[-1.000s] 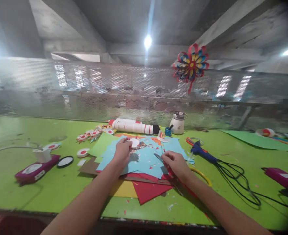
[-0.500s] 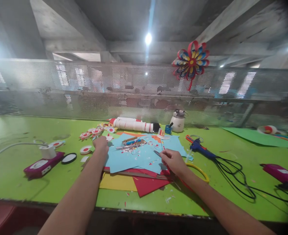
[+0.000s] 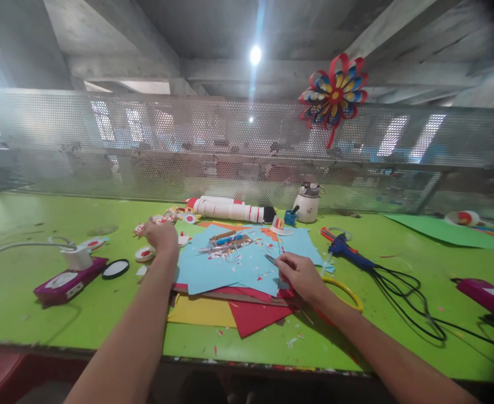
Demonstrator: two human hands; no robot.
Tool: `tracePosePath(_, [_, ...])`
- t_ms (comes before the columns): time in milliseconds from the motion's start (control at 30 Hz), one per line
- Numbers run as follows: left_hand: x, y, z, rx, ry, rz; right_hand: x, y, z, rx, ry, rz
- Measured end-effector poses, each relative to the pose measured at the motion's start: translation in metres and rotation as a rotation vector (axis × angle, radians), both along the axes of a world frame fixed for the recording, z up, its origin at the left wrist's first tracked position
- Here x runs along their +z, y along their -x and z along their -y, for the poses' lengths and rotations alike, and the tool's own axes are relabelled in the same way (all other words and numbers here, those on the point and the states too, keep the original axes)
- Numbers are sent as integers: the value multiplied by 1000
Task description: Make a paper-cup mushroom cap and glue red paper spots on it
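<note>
My left hand (image 3: 161,235) reaches over a cluster of red-and-white paper discs (image 3: 138,229) left of the paper stack. Its fingers stretch forward, slightly apart, and nothing shows in them. In my right hand (image 3: 300,273) a slim, pointed grey metal tool (image 3: 271,258) is pinched between thumb and fingers, its tip over the light blue paper (image 3: 217,280). On that paper lie a blue-handled tool (image 3: 229,240), other slender tools and many paper scraps. Another round paper piece (image 3: 144,254) rests just below my left hand.
A blue glue gun (image 3: 351,251) with a looping black cord and a yellow ring (image 3: 347,292) are at right. Behind the paper are a white paper roll (image 3: 225,210), a blue pot (image 3: 290,217) and a bottle (image 3: 307,205). A purple power strip (image 3: 70,280) stands at left.
My left hand has moved left and away from me, from the edge of the blue paper to the paper discs. My right hand keeps the metal tool at about the same spot.
</note>
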State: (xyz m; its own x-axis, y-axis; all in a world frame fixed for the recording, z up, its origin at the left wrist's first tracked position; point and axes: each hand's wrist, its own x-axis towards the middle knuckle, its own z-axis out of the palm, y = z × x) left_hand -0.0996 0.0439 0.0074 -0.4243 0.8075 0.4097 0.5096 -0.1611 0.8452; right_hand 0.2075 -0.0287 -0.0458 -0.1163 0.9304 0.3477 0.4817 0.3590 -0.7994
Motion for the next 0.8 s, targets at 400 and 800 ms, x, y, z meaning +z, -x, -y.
tracePosePath(400, [-6, -156, 67, -876, -256, -454, -2, 1, 4, 69, -37, -49])
tracePosePath(800, [-31, -150, 70, -885, -279, -388, 6, -3, 7, 0, -39, -110])
